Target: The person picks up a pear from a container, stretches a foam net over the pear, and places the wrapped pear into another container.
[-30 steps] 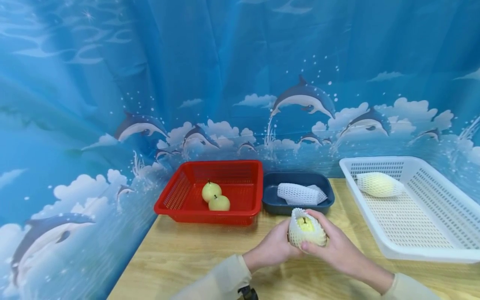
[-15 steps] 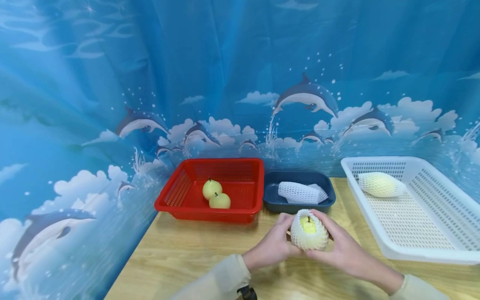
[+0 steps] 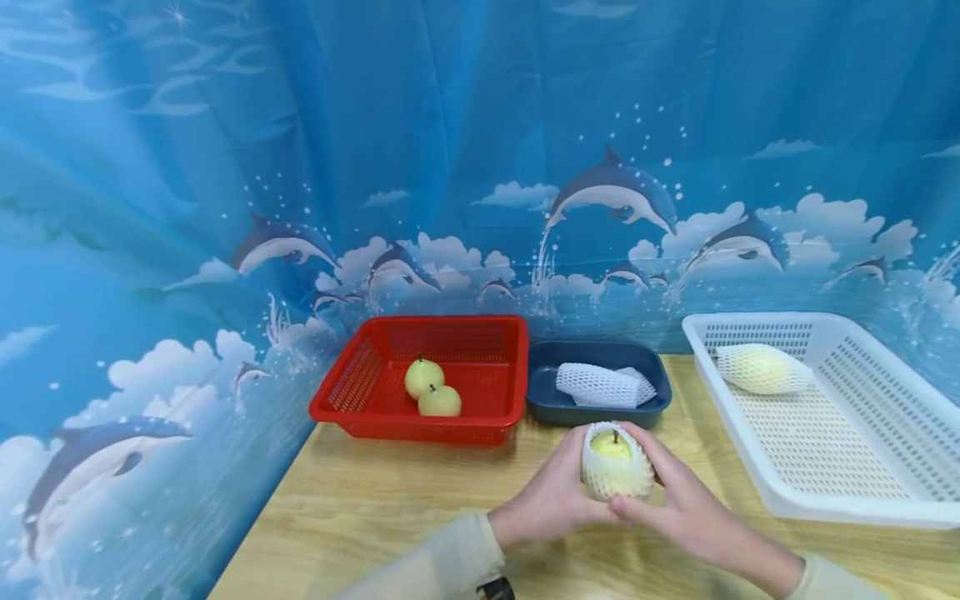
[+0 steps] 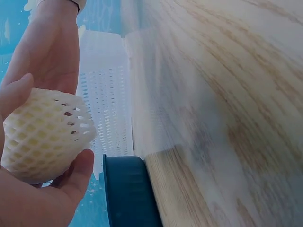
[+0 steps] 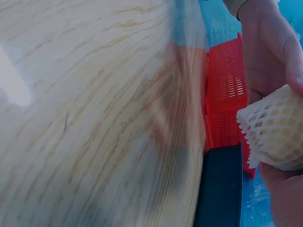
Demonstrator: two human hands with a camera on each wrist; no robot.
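Both hands hold one yellow-green pear [image 3: 611, 447] in a white foam net sleeve [image 3: 617, 482], above the table in front of the dark blue tray. My left hand [image 3: 551, 493] grips its left side and my right hand [image 3: 678, 498] its right, thumbs close together at the near side. The stem and top of the pear show through the sleeve's opening. In the left wrist view the foam net [image 4: 45, 135] covers the fruit between fingers and thumb. From the right wrist, the netted pear [image 5: 279, 130] is seen with the sleeve's loose edge pointing down toward the table.
A red basket [image 3: 352, 417] holds two bare pears [image 3: 439, 402]. Beside it, a dark blue tray [image 3: 540, 410] contains white foam net sleeves [image 3: 600, 386]. At right, a white basket [image 3: 832, 508] holds a netted pear [image 3: 761, 369]. All stand on the wooden table [image 3: 360, 508].
The netted pear has shifted slightly to the right since a second ago. Both hands have adjusted their grip on it, and the left fingers now lie closer against its side.
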